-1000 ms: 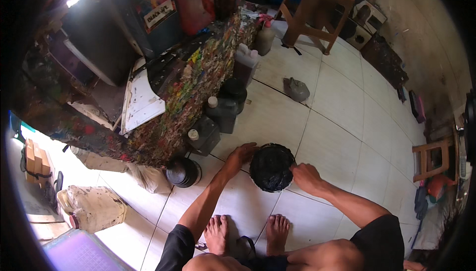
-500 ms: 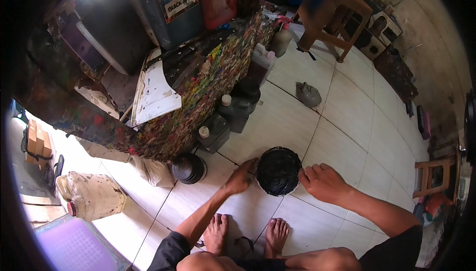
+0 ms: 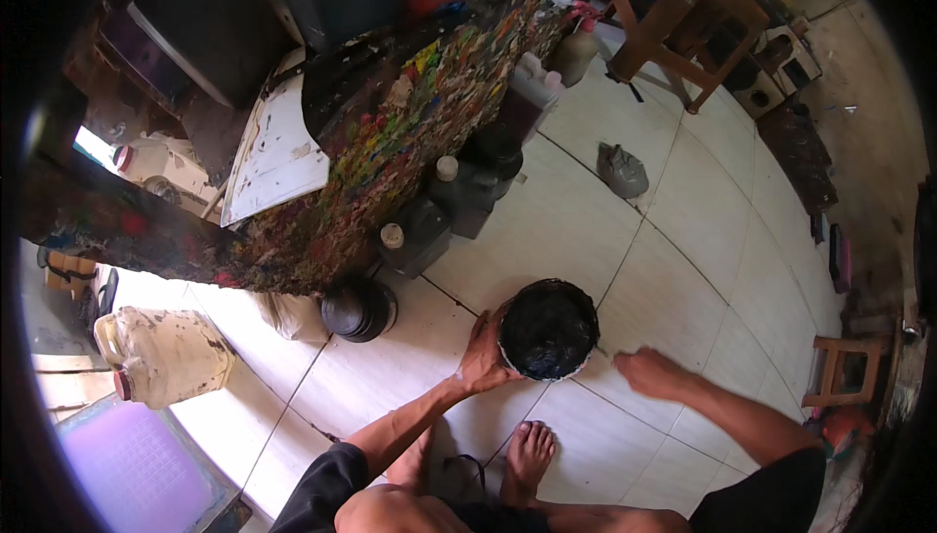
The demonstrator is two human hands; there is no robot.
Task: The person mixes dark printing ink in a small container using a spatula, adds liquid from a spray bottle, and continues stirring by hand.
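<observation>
A round tub (image 3: 507, 354) stands on the tiled floor in front of my feet, filled with thick black paste (image 3: 549, 328). My left hand (image 3: 485, 355) is wrapped against its left side, with the fingers partly hidden behind the wall. To the right of the rim, a little apart from it, my right hand (image 3: 652, 374) is closed. A small thin tip shows at its fingers toward the tub, too small to name.
A dark lidded tub (image 3: 356, 310) and dark jugs (image 3: 415, 237) line the foot of a paint-crusted bench (image 3: 361, 162). A stained white jerrycan (image 3: 171, 352) stands at left. A grey plastic bag (image 3: 623, 172) lies beyond the tub; a brown stool (image 3: 683, 16) stands farther back.
My right hand has come away from the tub's rim to the right. My left hand now lies more fully around the tub's side. The whole view has shifted slightly.
</observation>
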